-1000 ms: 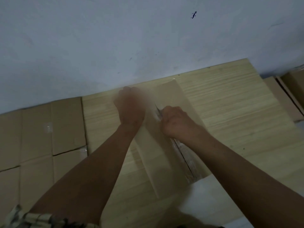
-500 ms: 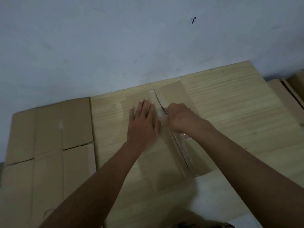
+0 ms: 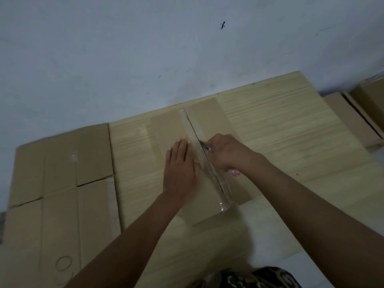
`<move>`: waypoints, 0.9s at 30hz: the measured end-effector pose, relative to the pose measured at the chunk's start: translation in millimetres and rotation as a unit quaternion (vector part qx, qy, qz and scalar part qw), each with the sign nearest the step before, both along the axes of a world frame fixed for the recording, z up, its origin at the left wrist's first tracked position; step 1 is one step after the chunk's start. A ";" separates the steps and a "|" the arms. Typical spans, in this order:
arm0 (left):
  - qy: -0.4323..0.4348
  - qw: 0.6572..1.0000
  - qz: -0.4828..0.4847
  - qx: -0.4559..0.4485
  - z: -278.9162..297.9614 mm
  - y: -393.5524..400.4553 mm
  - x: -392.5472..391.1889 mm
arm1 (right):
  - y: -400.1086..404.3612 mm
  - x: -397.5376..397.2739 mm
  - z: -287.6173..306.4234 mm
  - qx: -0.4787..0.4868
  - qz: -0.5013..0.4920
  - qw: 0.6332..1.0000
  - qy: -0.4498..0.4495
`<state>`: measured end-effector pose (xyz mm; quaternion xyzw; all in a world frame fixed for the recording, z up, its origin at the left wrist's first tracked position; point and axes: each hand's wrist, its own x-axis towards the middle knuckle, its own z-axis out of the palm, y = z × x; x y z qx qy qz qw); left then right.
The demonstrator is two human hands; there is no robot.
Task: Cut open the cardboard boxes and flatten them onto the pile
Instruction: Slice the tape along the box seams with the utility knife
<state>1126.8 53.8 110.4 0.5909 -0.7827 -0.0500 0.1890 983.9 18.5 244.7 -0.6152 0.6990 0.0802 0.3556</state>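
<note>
A brown cardboard box (image 3: 209, 113) stands on the pale wooden table (image 3: 291, 129), its top seam covered by clear tape. The seam is split open along its far part. My left hand (image 3: 179, 169) presses flat on the left flap, fingers straight. My right hand (image 3: 225, 152) grips a cutter (image 3: 204, 145) with a pink handle end, its blade in the taped seam near the middle of the box. To the left lies the pile of flattened boxes (image 3: 58, 183).
A blue-white wall (image 3: 145, 48) runs along the table's far edge. More cardboard boxes (image 3: 357, 113) stand off the table's right end. Bare tabletop lies right of the box and in front of it.
My left hand went from a blurred position at the far end to lying flat on the left flap. The cutter has come toward me along the seam, leaving the far part split.
</note>
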 end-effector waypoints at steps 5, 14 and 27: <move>-0.007 1.000 0.027 0.007 -3.7 0.6 -4.1 | 13.3 -4.8 -2.1 0.015 0.016 1.000 0.015; -0.019 0.999 0.020 0.043 0.3 0.1 -2.4 | 41.4 -19.6 -8.8 0.043 0.019 0.999 0.018; -0.023 0.998 0.034 0.036 -4.8 51.8 -15.2 | 81.7 -30.3 -12.7 0.037 -0.026 0.999 -0.004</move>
